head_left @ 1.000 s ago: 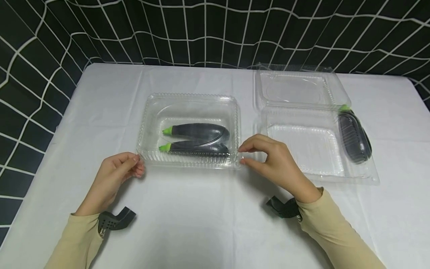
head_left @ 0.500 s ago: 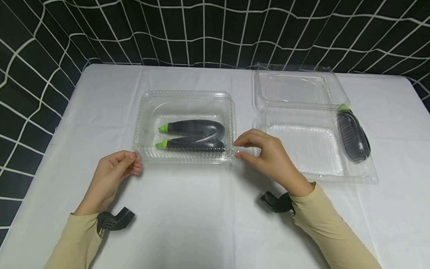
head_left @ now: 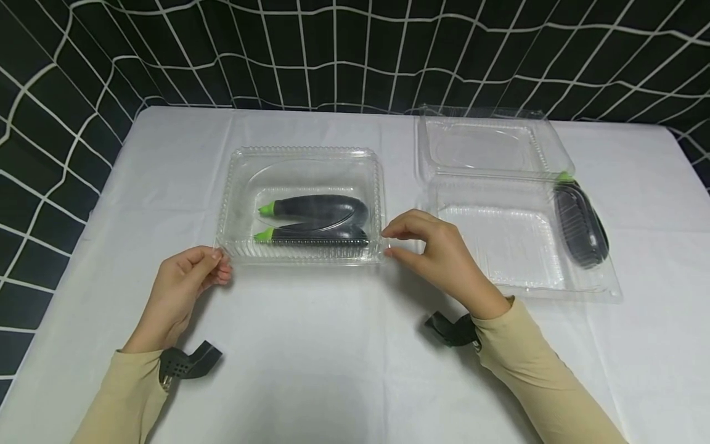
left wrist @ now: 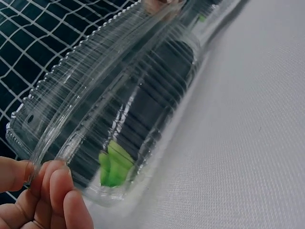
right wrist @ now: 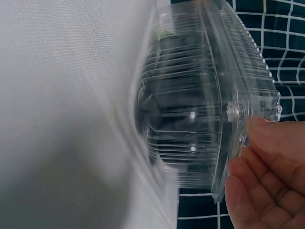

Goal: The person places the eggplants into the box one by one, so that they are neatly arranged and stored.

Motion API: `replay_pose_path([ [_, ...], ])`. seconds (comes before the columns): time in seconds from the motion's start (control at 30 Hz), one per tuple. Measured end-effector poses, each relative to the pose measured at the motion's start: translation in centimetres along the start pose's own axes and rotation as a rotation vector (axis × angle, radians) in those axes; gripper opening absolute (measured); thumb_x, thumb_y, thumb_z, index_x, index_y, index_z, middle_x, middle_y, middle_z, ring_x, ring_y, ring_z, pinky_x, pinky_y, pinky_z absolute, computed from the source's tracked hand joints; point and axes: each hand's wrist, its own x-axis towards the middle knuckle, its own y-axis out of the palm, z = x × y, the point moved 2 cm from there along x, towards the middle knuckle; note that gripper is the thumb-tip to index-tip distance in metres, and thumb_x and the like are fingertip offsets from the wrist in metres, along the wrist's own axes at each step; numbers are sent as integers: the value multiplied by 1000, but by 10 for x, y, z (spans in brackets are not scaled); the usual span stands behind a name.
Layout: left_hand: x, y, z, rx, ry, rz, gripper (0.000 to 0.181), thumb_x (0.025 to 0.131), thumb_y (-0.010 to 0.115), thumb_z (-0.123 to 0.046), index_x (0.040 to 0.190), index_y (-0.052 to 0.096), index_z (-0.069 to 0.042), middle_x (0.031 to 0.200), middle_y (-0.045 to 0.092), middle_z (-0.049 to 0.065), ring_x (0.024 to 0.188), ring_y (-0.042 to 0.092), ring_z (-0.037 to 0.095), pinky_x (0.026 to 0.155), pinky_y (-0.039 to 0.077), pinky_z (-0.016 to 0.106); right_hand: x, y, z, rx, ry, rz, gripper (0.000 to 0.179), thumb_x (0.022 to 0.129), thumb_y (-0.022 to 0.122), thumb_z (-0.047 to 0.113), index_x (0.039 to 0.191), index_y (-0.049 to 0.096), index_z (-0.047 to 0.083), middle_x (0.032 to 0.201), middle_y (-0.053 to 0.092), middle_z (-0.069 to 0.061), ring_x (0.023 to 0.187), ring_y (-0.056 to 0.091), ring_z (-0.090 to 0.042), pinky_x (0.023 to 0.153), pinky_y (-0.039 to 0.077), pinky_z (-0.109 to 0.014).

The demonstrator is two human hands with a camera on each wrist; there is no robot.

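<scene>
Two clear plastic clamshell containers and three dark toy-like eggplants with green stems can be counted. Two eggplants (head_left: 318,209) are seen through the closed container (head_left: 302,176), left of centre; the third eggplant (head_left: 580,223) lies at the right side of the open container (head_left: 499,246), whether inside or beside it cannot be told. The table is covered by a white cloth (head_left: 310,351) and backed by a dark backdrop (head_left: 355,52) patterned with a white grid. The closed container's long axis is set left to right; both enclosed stems are pointed left. Its near-left corner is pinched by the left hand (head_left: 185,277), its near-right corner by the thumb and fingers of the right hand (head_left: 444,256).
</scene>
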Motion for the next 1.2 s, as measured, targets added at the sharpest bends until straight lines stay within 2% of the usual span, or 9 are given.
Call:
replay_pose_path([
  [0.23,0,0,1,-56,-1,-7,17,96,54,-9,89,60,5,77,65,1,71,62,8,69,53,20,0,0,-2,4,2,-1,21,74,78,0,93,69,5,94,67,-2,90,66,-19,83,52,-34],
  [0.57,0,1,1,-34,22,-26,22,98,53,-19,88,63,-3,80,65,0,76,63,9,71,54,21,-1,-1,1,-10,-14,-12,24,74,79,2,96,70,5,95,67,-1,90,65,-19,83,51,-30],
  [0.8,0,2,2,-24,56,-51,19,98,52,-16,90,63,-2,84,64,0,77,62,10,72,54,22,-2,-4,0,-6,-46,-16,26,73,79,0,97,69,3,97,68,-3,88,65,-25,82,51,-30],
  [1.03,-1,0,0,-45,74,-63,16,98,51,-10,90,61,0,82,65,1,77,64,12,73,53,22,-5,-7,-1,-16,-55,-21,28,72,80,0,97,69,4,97,68,-3,88,65,-25,81,51,-30],
  [1.2,-4,1,-1,1,64,-79,17,98,51,-12,91,59,1,82,65,-1,77,63,11,74,53,21,-6,-9,-1,-13,-55,-24,28,72,79,-1,97,69,3,96,68,-3,88,65,-24,81,51,-29],
])
